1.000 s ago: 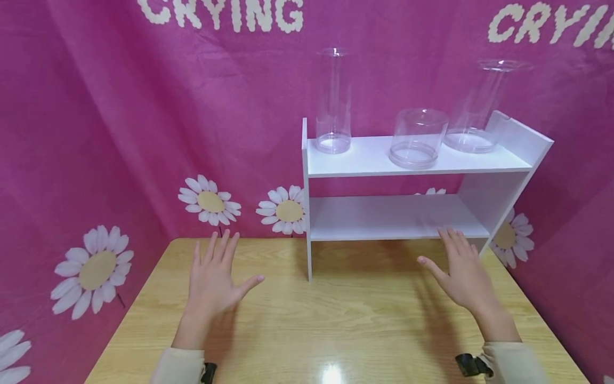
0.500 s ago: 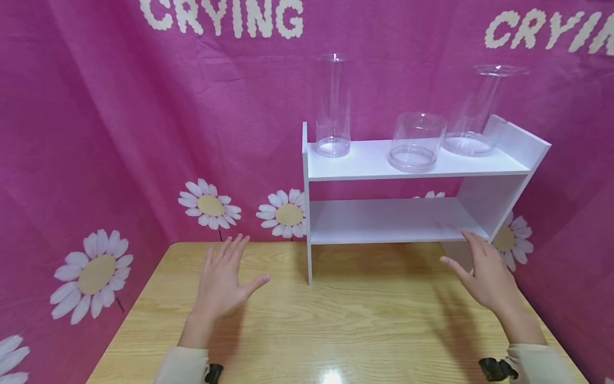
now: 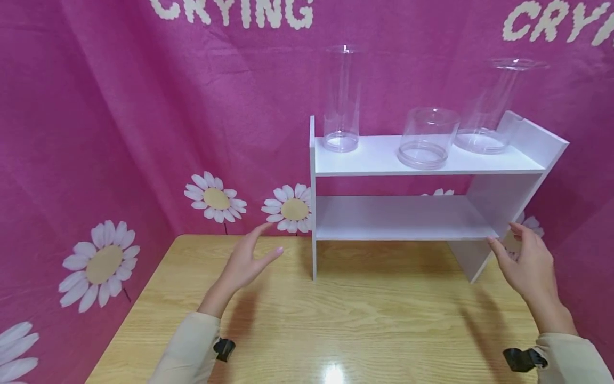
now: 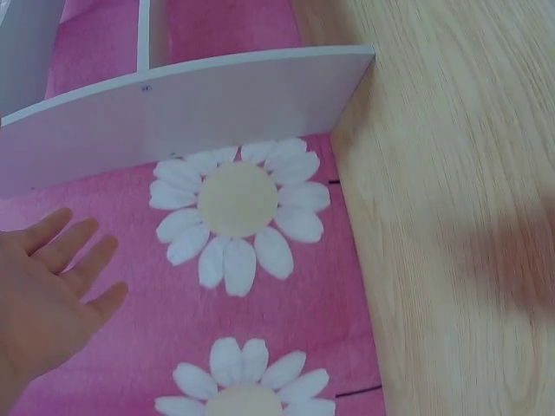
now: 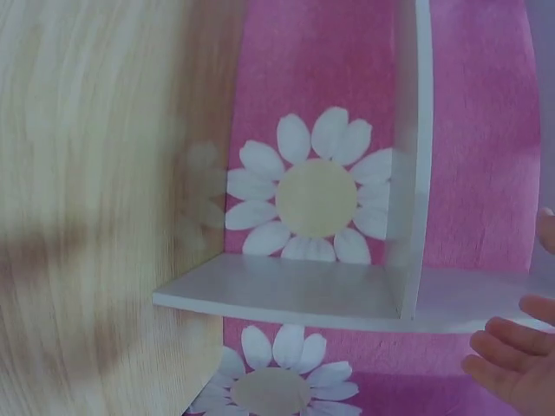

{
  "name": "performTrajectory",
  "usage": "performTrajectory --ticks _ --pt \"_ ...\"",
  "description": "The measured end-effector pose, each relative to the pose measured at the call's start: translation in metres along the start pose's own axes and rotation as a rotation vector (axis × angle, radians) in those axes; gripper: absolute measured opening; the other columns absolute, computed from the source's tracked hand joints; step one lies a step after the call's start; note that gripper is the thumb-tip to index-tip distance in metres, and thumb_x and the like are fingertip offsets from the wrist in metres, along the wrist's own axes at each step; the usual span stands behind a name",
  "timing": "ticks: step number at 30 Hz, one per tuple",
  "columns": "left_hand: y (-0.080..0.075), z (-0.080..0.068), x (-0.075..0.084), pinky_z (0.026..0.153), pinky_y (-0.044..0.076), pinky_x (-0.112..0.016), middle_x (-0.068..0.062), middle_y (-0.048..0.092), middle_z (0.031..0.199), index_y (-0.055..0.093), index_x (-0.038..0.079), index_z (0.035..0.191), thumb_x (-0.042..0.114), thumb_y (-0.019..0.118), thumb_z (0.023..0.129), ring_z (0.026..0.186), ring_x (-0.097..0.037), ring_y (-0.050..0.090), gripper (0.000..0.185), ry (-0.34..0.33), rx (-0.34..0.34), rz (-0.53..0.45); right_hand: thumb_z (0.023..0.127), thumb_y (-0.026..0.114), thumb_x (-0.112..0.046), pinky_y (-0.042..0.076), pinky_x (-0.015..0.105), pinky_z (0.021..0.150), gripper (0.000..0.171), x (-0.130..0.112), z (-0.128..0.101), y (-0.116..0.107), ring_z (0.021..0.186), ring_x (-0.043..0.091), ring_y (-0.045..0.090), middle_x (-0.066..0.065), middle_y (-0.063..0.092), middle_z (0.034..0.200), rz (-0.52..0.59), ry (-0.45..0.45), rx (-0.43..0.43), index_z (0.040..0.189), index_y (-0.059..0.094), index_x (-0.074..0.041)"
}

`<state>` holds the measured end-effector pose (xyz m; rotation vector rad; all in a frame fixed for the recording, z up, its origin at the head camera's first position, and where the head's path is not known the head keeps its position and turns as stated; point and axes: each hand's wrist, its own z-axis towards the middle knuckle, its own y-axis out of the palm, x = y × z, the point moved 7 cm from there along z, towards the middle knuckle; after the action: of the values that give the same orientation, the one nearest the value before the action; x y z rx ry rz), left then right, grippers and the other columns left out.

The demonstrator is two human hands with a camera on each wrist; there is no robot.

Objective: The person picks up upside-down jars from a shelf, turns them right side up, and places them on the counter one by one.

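Two hands, both bare, cream sleeves. Left hand (image 3: 247,261) hovers above the light wooden table (image 3: 336,330), just left of the white two-tier shelf unit (image 3: 408,160); grip released, fingers straight and spread, holding nothing. Same hand in the left wrist view (image 4: 48,286), palm open, apart from the shelf's left side panel (image 4: 191,113). Right hand (image 3: 527,264) is at the shelf's right side panel (image 3: 499,208), near its lower front edge; grip released, fingers relaxed, thumb toward the panel. Cannot tell if it touches the panel. Only its fingertips (image 5: 512,364) show in the right wrist view, beside the shelf boards.

Shelf unit stands at the table's far edge, right of centre, reaching toward the far right corner. Two boards; lower one bare.

Top board carries three clear plastic cylinder containers: one tall narrow (image 3: 341,98) at left end, one short wide (image 3: 427,138) in the middle near the front edge, one tall wide (image 3: 489,106) at right end toward the back. All upright, apart from each other.

Pink cloth backdrop (image 3: 144,117) with white daisies (image 3: 216,197) and white lettering.
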<state>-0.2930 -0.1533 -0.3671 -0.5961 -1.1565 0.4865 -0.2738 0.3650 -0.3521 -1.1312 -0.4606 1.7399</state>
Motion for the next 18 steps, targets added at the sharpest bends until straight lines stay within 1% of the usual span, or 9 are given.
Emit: performTrajectory --ticks 2,4,5,7,8,9,10,15,18 --pt "0.004 0.005 0.002 0.114 0.032 -0.06 -0.01 0.042 0.151 0.038 0.016 0.146 0.038 0.064 0.09 0.141 -0.033 0.037 0.066 -0.004 -0.019 -0.052 0.095 0.056 -0.029 0.043 0.029 0.079 0.059 0.006 0.004 -0.006 0.11 0.049 0.048 0.038 0.05 0.123 0.027 0.02 0.034 0.137 0.04 0.009" --pt "0.007 0.009 0.004 0.114 0.032 -0.06 -0.01 0.041 0.152 0.038 0.015 0.146 0.036 0.064 0.09 0.142 -0.033 0.036 0.065 -0.003 -0.03 -0.081 0.095 0.057 -0.029 0.034 0.011 0.072 0.057 0.012 0.009 -0.01 0.105 0.023 0.057 0.035 0.053 0.123 0.044 0.054 0.052 0.136 0.042 0.008" --pt "0.009 0.012 0.005 0.114 0.032 -0.059 -0.01 0.042 0.151 0.039 0.015 0.146 0.035 0.065 0.09 0.141 -0.033 0.037 0.065 -0.006 -0.031 -0.093 0.094 0.057 -0.029 0.028 0.006 0.067 0.057 0.015 0.011 -0.012 0.099 0.008 0.057 0.034 0.054 0.123 0.05 0.07 0.057 0.136 0.042 0.007" --pt "0.012 0.018 0.008 0.114 0.033 -0.058 -0.01 0.044 0.15 0.04 0.014 0.145 0.034 0.065 0.09 0.14 -0.032 0.038 0.064 -0.007 -0.031 -0.112 0.094 0.057 -0.03 0.026 0.0 0.067 0.058 0.02 0.016 -0.015 0.088 -0.017 0.044 0.034 0.055 0.123 0.072 0.103 0.058 0.136 0.042 0.006" --pt "0.013 0.021 0.009 0.114 0.034 -0.057 -0.01 0.045 0.149 0.04 0.014 0.145 0.034 0.065 0.09 0.14 -0.032 0.039 0.063 -0.008 -0.03 -0.119 0.094 0.056 -0.031 0.025 -0.002 0.067 0.058 0.022 0.018 -0.016 0.083 -0.025 0.034 0.033 0.055 0.124 0.079 0.12 0.056 0.137 0.042 0.005" --pt "0.014 0.024 0.011 0.114 0.034 -0.056 -0.01 0.046 0.148 0.041 0.014 0.144 0.035 0.065 0.09 0.139 -0.031 0.041 0.063 -0.008 -0.027 -0.123 0.095 0.056 -0.033 0.025 -0.001 0.067 0.059 0.023 0.021 -0.017 0.079 -0.029 0.023 0.034 0.055 0.124 0.077 0.133 0.052 0.138 0.042 0.005" --pt "0.014 0.028 0.012 0.114 0.035 -0.054 -0.009 0.047 0.147 0.042 0.015 0.144 0.035 0.065 0.09 0.138 -0.03 0.042 0.062 -0.011 -0.023 -0.129 0.095 0.055 -0.033 0.025 0.0 0.067 0.059 0.024 0.023 -0.018 0.077 -0.03 0.022 0.034 0.055 0.124 0.08 0.143 0.048 0.138 0.041 0.004" --pt "0.021 0.043 0.022 0.111 0.041 -0.05 -0.012 0.05 0.145 0.043 0.014 0.143 0.034 0.064 0.091 0.136 -0.027 0.045 0.06 -0.007 -0.03 -0.166 0.094 0.054 -0.038 0.027 0.006 0.07 0.063 0.027 0.033 -0.021 0.08 -0.026 0.023 0.032 0.053 0.131 0.084 0.222 0.028 0.142 0.038 0.001" --pt "0.026 0.05 0.028 0.111 0.043 -0.046 -0.013 0.051 0.144 0.044 0.011 0.142 0.03 0.064 0.091 0.135 -0.027 0.046 0.058 -0.01 -0.037 -0.222 0.094 0.053 -0.04 0.027 0.005 0.071 0.065 0.033 0.036 -0.022 0.084 -0.023 0.025 0.03 0.05 0.136 0.093 0.288 0.009 0.143 0.037 0.0"
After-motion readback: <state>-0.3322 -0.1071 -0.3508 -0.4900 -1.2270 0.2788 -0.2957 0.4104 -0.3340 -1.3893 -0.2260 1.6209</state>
